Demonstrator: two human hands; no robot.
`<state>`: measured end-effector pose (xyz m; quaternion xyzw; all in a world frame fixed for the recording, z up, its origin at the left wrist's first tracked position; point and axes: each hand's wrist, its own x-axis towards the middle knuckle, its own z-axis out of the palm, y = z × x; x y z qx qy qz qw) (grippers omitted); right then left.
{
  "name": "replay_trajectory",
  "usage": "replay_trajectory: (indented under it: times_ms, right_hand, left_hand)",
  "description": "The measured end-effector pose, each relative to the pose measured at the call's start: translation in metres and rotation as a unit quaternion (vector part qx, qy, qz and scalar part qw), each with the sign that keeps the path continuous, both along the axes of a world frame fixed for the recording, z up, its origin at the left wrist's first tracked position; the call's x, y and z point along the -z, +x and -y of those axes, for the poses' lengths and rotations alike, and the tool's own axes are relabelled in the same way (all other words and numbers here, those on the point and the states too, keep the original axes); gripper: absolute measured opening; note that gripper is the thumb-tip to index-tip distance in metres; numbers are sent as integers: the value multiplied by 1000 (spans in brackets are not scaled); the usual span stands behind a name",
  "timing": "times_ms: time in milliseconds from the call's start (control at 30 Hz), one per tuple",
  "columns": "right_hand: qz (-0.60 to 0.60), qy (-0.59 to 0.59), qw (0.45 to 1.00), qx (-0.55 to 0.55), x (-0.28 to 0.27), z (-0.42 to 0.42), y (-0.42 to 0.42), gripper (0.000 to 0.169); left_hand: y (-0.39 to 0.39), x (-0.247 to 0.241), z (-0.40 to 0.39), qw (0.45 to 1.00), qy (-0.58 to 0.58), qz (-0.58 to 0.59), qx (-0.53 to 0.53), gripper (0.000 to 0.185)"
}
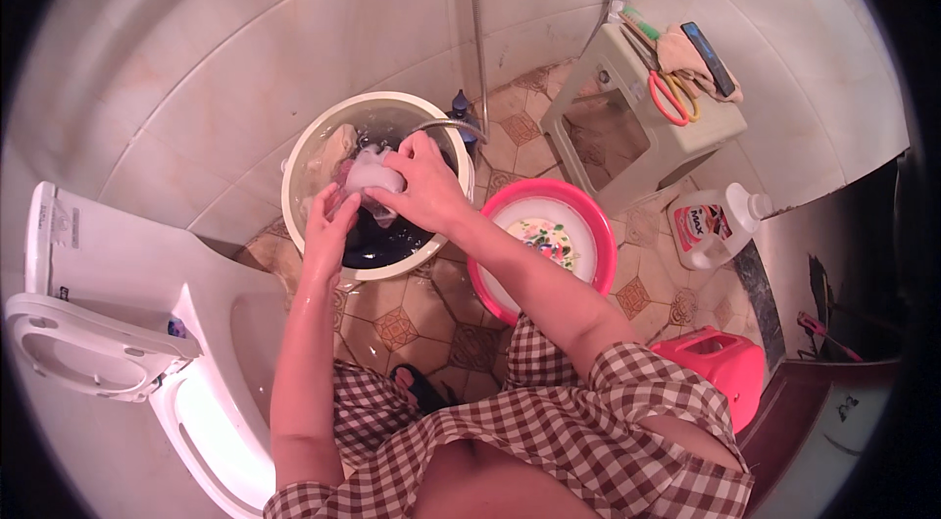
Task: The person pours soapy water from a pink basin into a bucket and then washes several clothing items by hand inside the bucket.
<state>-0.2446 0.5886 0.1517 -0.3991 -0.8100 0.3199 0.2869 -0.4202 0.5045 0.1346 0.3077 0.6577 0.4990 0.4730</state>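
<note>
A round cream tub (378,270) of water stands on the floor before me, with wet laundry inside. My right hand (426,188) pinches a wet whitish cloth (373,173) above the water, thumb below and fingers on top. My left hand (328,228) is at the cloth's lower left, its fingers apart and slightly curled; the fingertips are close to the cloth's edge, and I cannot tell whether they touch it. A beige cloth (334,151) lies against the tub's left inner side. Dark fabric (375,243) is under the water. A metal shower hose (448,123) runs over the right rim.
A pink basin (606,247) with a floral bottom stands right of the tub. Scissors (667,98), a brush (638,26), a cloth and a dark flat device (707,59) lie on a pale stool (610,181). A plastic jug (713,225), a red stool (742,372) and a toilet (176,240) are around me.
</note>
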Motion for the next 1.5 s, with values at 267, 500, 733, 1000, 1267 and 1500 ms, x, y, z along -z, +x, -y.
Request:
replay_trajectory:
  times_ms: [267,500,733,1000,1267,1500]
  right_hand:
    - [-120,-106,987,-28,14,-6,10,62]
    - [176,-4,980,-92,78,-9,12,54]
    - [298,39,952,-64,117,-4,-27,32]
    - [-92,36,995,4,85,8,-49,24]
    - [-167,123,963,-172,-5,77,-56,17]
    - [-139,238,952,-131,12,76,-69,25]
  left_hand:
    - [38,-32,-17,995,-49,78,42,75]
    - [9,44,-26,965,-148,214,10,71]
    - [13,56,-36,954,-148,262,-10,58]
    - [5,44,-38,876,-97,473,-22,67]
    - [-12,29,-24,860,13,509,24,45]
    - [-15,47,-18,909,51,414,19,42]
